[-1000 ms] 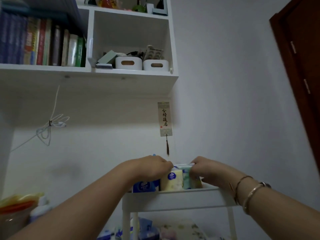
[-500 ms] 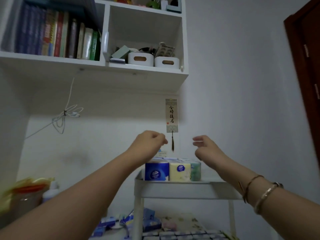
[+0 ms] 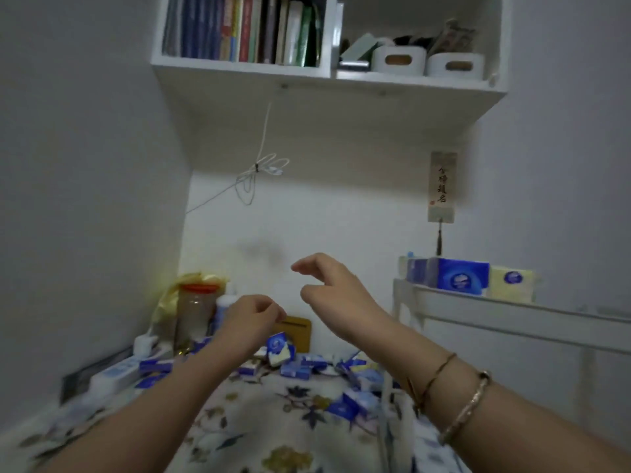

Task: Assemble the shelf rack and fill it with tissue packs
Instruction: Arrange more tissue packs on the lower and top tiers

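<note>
In the head view, the white shelf rack point(image 3: 505, 310) stands at the right, and its top tray runs long from the left toward the right edge of the picture. Three tissue packs point(image 3: 459, 278) stand on this tray in a row along the same axis, their printed faces turned to the camera. Many more small tissue packs point(image 3: 295, 370) lie scattered on the flowered table point(image 3: 259, 421), near a jar with an orange lid point(image 3: 194, 315) and a yellow bag.

Both hands hang in the air over the table, apart from every pack. The left hand point(image 3: 251, 322) has its fingers curled in and holds nothing. The right hand point(image 3: 333, 285) has its fingers loosely bent and holds nothing.

Half a second earlier both hands were just above the rack's tray; now they are to the left of it, and the view has turned toward the table.
</note>
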`<state>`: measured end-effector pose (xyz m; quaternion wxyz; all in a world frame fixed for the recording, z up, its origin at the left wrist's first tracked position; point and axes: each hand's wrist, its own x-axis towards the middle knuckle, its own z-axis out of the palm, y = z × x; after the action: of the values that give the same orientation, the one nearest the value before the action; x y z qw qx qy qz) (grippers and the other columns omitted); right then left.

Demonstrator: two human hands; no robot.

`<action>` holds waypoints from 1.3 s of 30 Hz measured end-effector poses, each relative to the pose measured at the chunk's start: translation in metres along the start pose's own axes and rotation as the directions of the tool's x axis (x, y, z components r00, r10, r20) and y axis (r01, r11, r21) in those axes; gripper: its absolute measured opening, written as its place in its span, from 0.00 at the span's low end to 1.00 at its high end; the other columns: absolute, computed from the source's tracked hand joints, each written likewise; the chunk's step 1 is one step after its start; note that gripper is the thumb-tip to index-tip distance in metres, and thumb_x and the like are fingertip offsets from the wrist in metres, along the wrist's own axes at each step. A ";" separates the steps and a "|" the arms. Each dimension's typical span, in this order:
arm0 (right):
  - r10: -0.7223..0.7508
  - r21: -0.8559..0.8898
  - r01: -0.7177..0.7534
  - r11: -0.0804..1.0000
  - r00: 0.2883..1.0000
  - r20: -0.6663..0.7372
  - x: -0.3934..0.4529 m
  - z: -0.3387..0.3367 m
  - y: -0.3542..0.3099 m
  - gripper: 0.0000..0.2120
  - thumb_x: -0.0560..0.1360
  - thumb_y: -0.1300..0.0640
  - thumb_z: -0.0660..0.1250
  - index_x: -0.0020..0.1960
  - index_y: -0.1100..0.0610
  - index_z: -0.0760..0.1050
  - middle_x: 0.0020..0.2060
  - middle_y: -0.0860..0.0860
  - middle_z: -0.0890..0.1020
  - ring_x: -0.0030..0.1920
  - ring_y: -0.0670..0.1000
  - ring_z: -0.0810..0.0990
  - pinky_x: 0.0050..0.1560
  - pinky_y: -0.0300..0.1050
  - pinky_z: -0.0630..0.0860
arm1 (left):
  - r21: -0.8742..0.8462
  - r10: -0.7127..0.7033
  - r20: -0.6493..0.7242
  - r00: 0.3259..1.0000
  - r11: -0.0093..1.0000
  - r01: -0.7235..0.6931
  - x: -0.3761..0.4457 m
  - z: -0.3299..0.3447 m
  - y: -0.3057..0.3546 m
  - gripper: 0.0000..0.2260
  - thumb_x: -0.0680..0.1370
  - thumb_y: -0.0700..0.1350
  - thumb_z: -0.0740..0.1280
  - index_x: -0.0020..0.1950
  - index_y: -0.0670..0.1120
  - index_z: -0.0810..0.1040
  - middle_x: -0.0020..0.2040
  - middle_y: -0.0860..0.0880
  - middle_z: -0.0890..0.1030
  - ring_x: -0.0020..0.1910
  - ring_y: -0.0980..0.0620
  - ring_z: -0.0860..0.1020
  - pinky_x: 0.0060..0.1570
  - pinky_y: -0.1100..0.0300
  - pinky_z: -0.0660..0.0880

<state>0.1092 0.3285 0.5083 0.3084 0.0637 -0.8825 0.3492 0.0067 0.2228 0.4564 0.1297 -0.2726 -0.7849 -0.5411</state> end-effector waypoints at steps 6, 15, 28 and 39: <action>0.255 -0.077 -0.247 0.966 0.959 0.120 0.015 0.113 0.082 0.15 0.77 0.62 0.59 0.64 0.56 0.69 0.60 0.54 0.74 0.46 0.49 0.71 0.35 0.35 0.68 | 0.265 -0.177 -0.040 0.983 0.947 0.182 -0.007 0.000 -0.137 0.09 0.79 0.45 0.62 0.49 0.44 0.81 0.49 0.46 0.82 0.49 0.49 0.79 0.50 0.55 0.75; 0.421 -0.058 -0.417 0.907 0.897 0.132 0.040 0.198 0.191 0.18 0.75 0.61 0.60 0.64 0.52 0.67 0.58 0.52 0.72 0.56 0.55 0.76 0.53 0.49 0.76 | 0.817 -0.131 -0.140 0.982 0.544 0.189 0.033 0.014 -0.217 0.22 0.79 0.51 0.59 0.73 0.52 0.62 0.75 0.49 0.61 0.75 0.43 0.56 0.74 0.42 0.50; -0.011 -0.300 0.049 0.953 0.992 0.126 0.116 0.299 0.208 0.23 0.75 0.58 0.61 0.69 0.51 0.64 0.65 0.52 0.66 0.67 0.53 0.63 0.67 0.47 0.65 | 0.756 -0.356 -0.237 0.904 0.517 0.402 0.078 -0.015 -0.278 0.23 0.79 0.49 0.60 0.72 0.55 0.57 0.75 0.44 0.56 0.68 0.40 0.66 0.63 0.45 0.70; -0.147 -0.545 0.236 0.805 0.968 0.201 0.166 0.319 0.203 0.21 0.75 0.61 0.61 0.68 0.53 0.67 0.60 0.54 0.76 0.67 0.57 0.66 0.70 0.53 0.58 | 0.461 -0.149 -0.318 0.936 0.839 0.291 0.075 -0.027 -0.278 0.11 0.75 0.45 0.67 0.45 0.52 0.64 0.50 0.49 0.73 0.47 0.46 0.75 0.43 0.52 0.73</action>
<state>-0.2494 0.2882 0.3088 0.2803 0.0845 -0.9556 0.0340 -0.2150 0.1461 0.2877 0.2378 -0.0606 -0.8993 -0.3621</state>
